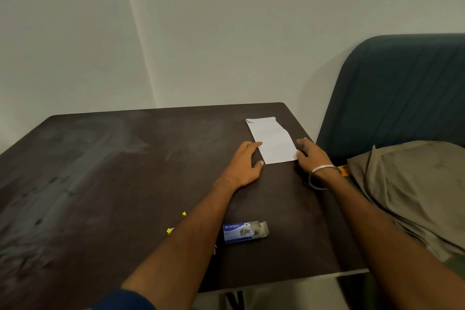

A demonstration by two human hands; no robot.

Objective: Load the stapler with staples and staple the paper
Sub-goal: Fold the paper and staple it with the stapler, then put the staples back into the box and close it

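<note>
A folded white paper [273,139] lies on the dark table [113,171] near its far right corner. My left hand [245,165] rests flat on the table with its fingertips touching the paper's left edge. My right hand [310,156] touches the paper's near right corner, fingers apart, a metal bangle on the wrist. A blue staple box [239,232] with its flap open lies near the front edge between my forearms. Yellow parts of the stapler [169,230] peek out from under my left forearm, which hides most of it.
A dark teal cushioned seat back [402,90] stands right of the table, with a crumpled olive cloth [415,189] on it. Pale walls meet in a corner behind the table. The table's front edge runs below the staple box.
</note>
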